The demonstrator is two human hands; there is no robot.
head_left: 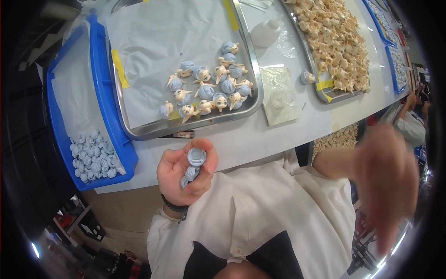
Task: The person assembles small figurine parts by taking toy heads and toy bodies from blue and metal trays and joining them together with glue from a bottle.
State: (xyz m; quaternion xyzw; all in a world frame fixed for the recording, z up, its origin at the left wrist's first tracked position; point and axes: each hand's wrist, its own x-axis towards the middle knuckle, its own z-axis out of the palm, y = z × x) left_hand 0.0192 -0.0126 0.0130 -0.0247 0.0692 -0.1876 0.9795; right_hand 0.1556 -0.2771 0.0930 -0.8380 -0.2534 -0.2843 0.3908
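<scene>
My left hand is curled in front of my chest, near the table's edge. In it are small grey-blue hair pieces of doll heads, the top one with its hollow side showing. My right hand is raised at the far right, smeared by motion, so I cannot make out its fingers or anything in them. Beyond my left hand stands a paper-lined metal tray with several small doll heads, which have painted faces, pointed ears and grey-blue hair.
A blue bin on the left holds a pile of grey-blue hair pieces. Another tray at the right is heaped with beige head parts. Between them are a white bottle, a clear round dish and a single head. People sit farther right.
</scene>
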